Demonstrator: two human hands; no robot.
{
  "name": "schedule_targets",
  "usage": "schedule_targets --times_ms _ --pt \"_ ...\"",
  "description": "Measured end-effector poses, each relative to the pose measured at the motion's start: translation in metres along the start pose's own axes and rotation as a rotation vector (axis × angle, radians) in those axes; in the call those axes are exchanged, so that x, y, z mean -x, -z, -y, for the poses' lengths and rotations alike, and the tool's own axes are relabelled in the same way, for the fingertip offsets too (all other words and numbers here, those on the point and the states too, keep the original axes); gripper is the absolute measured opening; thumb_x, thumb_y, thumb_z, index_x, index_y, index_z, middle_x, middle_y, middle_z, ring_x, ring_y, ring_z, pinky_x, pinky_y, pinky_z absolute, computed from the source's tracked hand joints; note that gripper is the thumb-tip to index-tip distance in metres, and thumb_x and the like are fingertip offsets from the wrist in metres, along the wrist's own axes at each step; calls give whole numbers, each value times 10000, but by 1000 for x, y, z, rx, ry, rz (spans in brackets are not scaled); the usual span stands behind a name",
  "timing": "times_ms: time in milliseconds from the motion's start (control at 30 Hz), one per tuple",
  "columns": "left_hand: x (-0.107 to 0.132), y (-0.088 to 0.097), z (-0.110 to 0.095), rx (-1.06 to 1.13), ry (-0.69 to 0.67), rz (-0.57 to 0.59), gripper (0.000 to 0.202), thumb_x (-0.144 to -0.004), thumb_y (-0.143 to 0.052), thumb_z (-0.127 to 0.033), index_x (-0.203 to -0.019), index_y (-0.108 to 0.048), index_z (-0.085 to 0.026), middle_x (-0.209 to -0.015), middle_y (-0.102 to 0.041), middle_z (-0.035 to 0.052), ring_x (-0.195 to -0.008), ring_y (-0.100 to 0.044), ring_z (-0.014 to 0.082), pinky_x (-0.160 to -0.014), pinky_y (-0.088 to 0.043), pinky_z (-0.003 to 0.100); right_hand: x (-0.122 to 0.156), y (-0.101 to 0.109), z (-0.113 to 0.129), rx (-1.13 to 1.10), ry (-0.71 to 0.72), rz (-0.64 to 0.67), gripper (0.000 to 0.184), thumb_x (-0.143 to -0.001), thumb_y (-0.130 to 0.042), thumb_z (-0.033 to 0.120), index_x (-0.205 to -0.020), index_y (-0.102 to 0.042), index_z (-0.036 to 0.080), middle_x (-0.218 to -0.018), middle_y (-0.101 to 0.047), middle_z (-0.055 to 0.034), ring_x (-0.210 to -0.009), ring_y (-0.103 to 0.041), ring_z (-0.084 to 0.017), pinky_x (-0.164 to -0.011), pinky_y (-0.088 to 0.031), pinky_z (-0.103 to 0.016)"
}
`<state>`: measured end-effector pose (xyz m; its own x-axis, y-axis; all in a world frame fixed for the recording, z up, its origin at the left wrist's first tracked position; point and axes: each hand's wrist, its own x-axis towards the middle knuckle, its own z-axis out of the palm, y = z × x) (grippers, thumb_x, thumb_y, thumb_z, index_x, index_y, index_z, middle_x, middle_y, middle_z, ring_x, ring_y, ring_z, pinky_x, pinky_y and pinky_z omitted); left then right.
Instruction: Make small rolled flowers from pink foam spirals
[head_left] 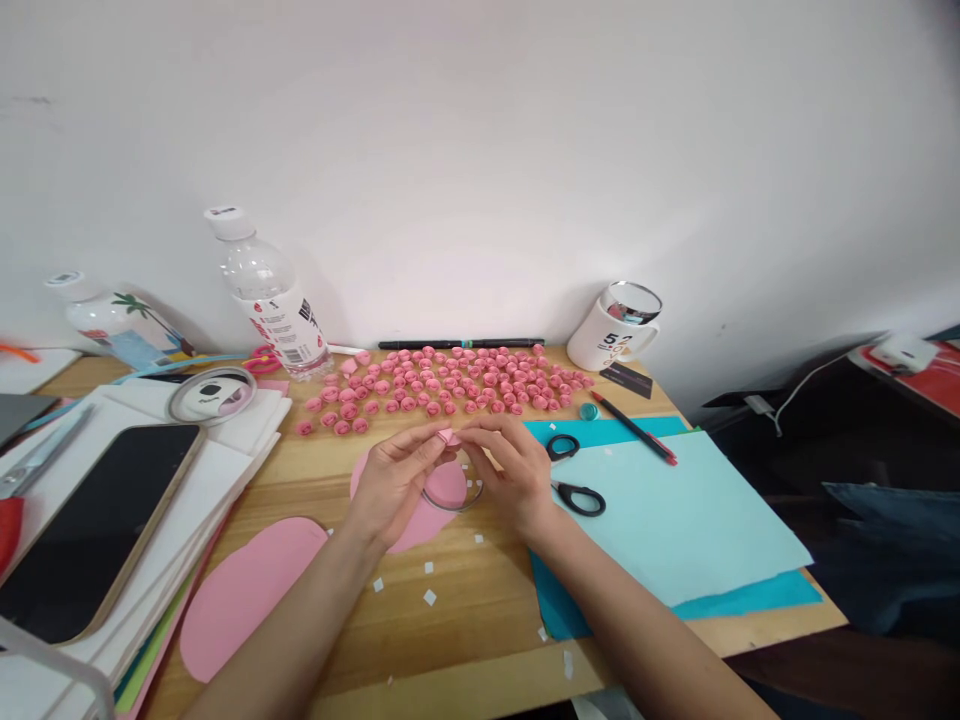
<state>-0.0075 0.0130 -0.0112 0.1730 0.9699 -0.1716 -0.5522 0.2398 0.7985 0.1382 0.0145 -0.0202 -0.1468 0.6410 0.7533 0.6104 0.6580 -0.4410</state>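
Observation:
Both hands meet over the middle of the wooden desk (480,600). My left hand (394,480) and my right hand (510,470) pinch a small pink paper roll (448,437) between their fingertips. Beneath them lie a pink paper cut-out (442,490) and a clear tape ring (469,498). Just beyond the hands, several finished pink paper rosettes (450,385) are spread in rows.
Black scissors (574,485) lie on light blue paper (675,520) at the right, with a red pencil (637,430) and a white mug (619,330). A water bottle (270,300), a phone (90,530) on white sheets and a pink oval (247,595) sit left.

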Motion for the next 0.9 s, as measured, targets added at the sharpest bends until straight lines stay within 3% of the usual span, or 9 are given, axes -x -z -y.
schedule_targets --times_ms 333,567,900 --pt "-1 0 1 -30 -12 -49 144 -643 -719 -160 -786 -726 -155 -817 -715 58 -800 -625 142 -822 -454 273 3 2 0 126 94 47 197 -794 -533 75 -886 -634 217 -794 -648 -33 -705 -576 -136 -594 -460 -242" --pt "-2 1 2 -55 -15 -76 144 -634 -727 -170 -777 -726 -153 -779 -713 43 -756 -617 126 -773 -467 244 5 0 -1 109 85 26 188 -804 -535 102 -902 -645 218 -791 -658 -30 -708 -591 -125 -606 -464 -226" --pt "1 -5 0 -210 -41 -153 167 -567 -757 -198 -730 -736 -172 -751 -723 44 -738 -635 161 -798 -477 308 6 -1 0 60 39 -52 188 -798 -548 106 -862 -668 236 -746 -682 -23 -641 -612 -125 -549 -460 -235"
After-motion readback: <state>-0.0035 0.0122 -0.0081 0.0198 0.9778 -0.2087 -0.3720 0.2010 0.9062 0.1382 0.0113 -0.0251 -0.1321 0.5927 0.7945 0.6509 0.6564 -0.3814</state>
